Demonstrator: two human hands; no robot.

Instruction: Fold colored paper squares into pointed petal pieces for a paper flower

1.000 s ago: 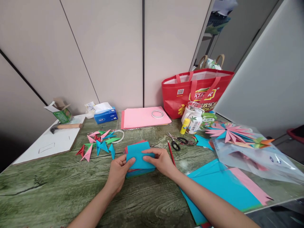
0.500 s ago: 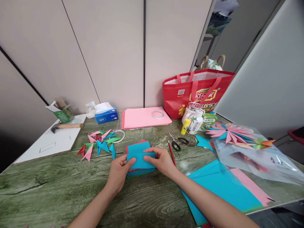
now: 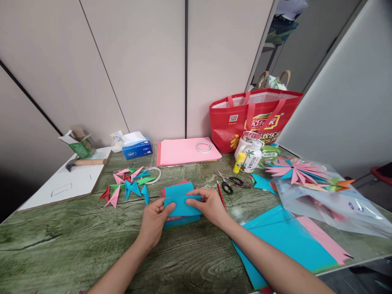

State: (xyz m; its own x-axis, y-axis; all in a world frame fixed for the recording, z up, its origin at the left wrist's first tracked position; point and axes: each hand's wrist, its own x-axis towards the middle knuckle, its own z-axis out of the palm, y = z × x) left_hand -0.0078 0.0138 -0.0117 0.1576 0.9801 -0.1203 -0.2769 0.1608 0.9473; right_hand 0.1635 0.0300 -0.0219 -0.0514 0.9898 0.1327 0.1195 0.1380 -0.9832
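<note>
A piece of blue paper (image 3: 181, 206) is held level between both hands at the table's middle. My left hand (image 3: 155, 216) pinches its left edge, thumb on top. On the right edge, my right hand (image 3: 208, 205) grips the same paper with thumb and fingers. Beneath it lies a stack of blue and red paper (image 3: 179, 189), partly hidden by the held sheet. Folded blue, pink, red and green paper pieces (image 3: 132, 188) lie to the left of the stack. Close to my right hand are a red pencil (image 3: 221, 195) and black-handled scissors (image 3: 228, 183).
Large blue sheets (image 3: 284, 241) lie at the right under my forearm. Behind them a paper star (image 3: 295, 171) rests on a plastic bag (image 3: 330, 208). A glue stick (image 3: 239, 163), a red bag (image 3: 223, 124), a tissue box (image 3: 136, 150) and a hammer (image 3: 87, 163) stand or lie further back.
The held blue paper has shifted very slightly to the right with both hands. Everything else on the table stays in place.
</note>
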